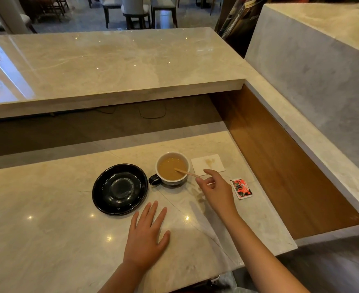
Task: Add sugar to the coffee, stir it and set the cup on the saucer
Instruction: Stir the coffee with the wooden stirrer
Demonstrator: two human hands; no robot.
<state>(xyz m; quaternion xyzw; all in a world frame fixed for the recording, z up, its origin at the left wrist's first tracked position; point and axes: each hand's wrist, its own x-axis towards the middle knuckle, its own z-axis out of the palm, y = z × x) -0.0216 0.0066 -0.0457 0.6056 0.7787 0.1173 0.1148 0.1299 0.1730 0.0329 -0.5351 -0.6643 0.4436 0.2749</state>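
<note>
Flat on the counter, the left hand rests with fingers spread, holding nothing, likely as a brace; the black saucer waits just beyond its fingertips. Right hand pinches the wooden stirrer, tip sunk in the coffee cup, apparently mid-stir; the torn sugar packet lies discarded behind its knuckles

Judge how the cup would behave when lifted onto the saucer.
The cup looks nearly full of coffee, so it probably sloshes if tilted. The stirrer leaning on its rim may slide. Its small handle suggests an off-centre, tippy grip; the glazed saucer looks slippery.
</note>
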